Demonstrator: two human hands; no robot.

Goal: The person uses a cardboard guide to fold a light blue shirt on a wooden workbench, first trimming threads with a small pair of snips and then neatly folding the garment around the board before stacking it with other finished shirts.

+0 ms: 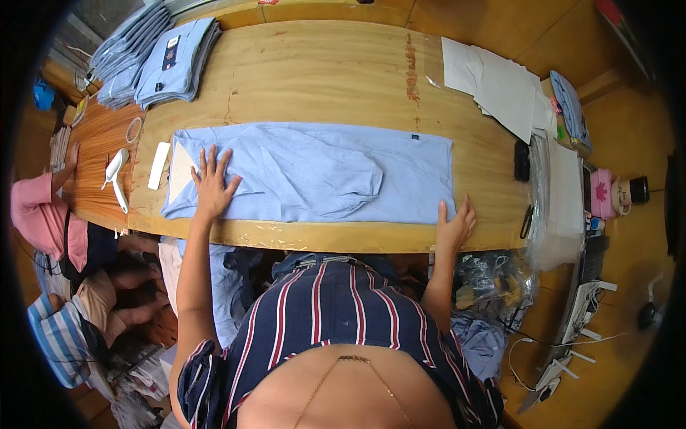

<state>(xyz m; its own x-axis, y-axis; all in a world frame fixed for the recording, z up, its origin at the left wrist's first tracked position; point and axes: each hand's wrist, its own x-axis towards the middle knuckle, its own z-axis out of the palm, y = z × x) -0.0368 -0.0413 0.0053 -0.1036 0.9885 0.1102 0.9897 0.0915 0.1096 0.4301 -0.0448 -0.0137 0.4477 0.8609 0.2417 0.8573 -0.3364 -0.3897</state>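
A light blue shirt lies folded lengthwise into a long strip across the wooden table, its folded sleeve wrinkled over the middle. At its left end shows a pale, stiff-looking triangular patch, perhaps a board. My left hand rests on the cloth beside that patch, fingers spread and palm down. By the shirt's lower right corner, my right hand reaches over the table's near edge with thumb and fingers apart; whether the thumb touches the hem I cannot tell. A small dark tag sits near the shirt's far right edge.
Stacks of folded blue shirts stand far left. A white handheld tool, a white strip and a tape roll lie left. White sheets and clear plastic bags occupy the right. Other people sit at the left.
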